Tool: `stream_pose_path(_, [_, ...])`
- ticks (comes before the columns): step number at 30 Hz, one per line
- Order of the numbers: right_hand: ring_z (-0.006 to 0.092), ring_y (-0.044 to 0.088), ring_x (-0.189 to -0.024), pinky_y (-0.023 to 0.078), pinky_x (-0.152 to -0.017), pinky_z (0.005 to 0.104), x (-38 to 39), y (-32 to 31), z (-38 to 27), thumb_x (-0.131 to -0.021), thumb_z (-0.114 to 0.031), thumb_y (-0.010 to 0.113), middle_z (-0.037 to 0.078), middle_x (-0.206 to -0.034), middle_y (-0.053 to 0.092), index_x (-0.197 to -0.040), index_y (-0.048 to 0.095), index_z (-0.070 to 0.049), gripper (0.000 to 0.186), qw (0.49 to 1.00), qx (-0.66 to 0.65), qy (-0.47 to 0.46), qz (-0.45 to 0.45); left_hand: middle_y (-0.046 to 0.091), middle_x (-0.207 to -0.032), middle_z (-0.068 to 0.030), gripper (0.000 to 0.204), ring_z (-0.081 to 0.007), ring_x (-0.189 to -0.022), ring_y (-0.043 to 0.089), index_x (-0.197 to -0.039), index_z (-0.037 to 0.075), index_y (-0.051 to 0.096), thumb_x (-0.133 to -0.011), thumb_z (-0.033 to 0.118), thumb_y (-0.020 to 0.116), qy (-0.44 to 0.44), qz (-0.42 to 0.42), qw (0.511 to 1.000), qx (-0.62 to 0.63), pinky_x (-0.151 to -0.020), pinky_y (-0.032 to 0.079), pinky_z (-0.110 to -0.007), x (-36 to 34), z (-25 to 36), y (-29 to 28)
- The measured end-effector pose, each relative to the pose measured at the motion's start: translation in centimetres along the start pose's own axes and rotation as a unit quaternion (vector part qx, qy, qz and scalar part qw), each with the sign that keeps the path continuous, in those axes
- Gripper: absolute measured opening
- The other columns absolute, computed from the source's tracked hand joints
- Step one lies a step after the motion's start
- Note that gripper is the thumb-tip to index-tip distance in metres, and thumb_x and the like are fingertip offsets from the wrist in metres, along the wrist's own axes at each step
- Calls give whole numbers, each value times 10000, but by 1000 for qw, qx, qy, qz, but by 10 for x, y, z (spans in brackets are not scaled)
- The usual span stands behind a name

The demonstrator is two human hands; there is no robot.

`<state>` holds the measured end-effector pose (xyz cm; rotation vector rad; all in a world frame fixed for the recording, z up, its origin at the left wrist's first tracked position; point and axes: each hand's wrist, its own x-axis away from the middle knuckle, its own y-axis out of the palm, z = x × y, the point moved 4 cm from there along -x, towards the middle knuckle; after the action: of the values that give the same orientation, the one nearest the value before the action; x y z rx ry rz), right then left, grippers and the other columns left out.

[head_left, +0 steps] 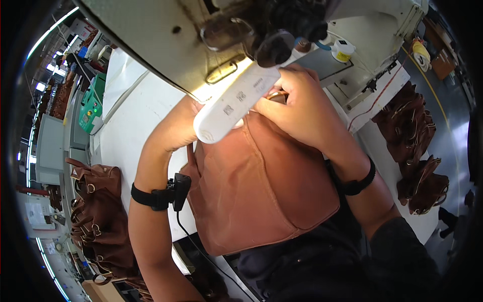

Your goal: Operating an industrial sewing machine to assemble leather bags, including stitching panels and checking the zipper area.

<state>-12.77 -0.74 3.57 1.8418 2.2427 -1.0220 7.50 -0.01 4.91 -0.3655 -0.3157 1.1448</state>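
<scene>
Right hand's [302, 103] fingers are curled at the brown bag's [251, 186] far end, grip unclear; left hand's [188, 121] are behind the white bar [236, 103], can't tell. Bag's between the forearms, seam running lapward, slightly right; long axis unclear.

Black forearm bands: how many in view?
2. One band is on the left forearm, with a small black device attached; the other band is on the right forearm. Any under the dark sleeve would be hidden.
</scene>
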Motion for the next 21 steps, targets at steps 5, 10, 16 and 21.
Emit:
stream_pose_path(5, [279, 634, -925, 372, -1002, 409, 3, -4, 0, -821, -188, 731, 56, -751, 691, -764, 705, -102, 106, 1000, -7, -9, 11, 721, -1218, -27, 688, -118, -1089, 657, -1394, 73, 626, -768, 121, 908, -30, -20, 999, 2, -951, 536, -314, -2, -1, 4])
stream_pose_path(10, [271, 625, -938, 367, -1000, 408, 7, -4, 3, -819, -192, 736, 48, -769, 692, -770, 705, -110, 101, 999, 29, -24, 28, 704, -1265, -37, 589, -131, -1091, 651, -1422, 51, 601, -877, 154, 797, -35, -13, 999, -24, -998, 497, -312, 3, -1, 5])
stream_pose_path(16, [257, 621, -979, 354, -1010, 401, 7, -3, -2, -822, -196, 738, 30, -818, 716, -772, 711, -119, 96, 999, 29, -26, 25, 700, -1223, -63, 628, -146, -1074, 630, -1404, 31, 607, -854, 233, 834, -89, -7, 994, -61, -965, 494, -312, 4, -25, -5])
stream_pose_path(21, [252, 623, -979, 357, -1003, 397, 6, -6, -2, -819, -201, 743, 21, -852, 735, -780, 723, -126, 87, 997, 70, -24, 26, 686, -1237, -75, 745, -181, -1133, 623, -1467, 36, 550, -858, 326, 867, -107, -19, 993, -50, -1013, 486, -336, 3, -20, -8])
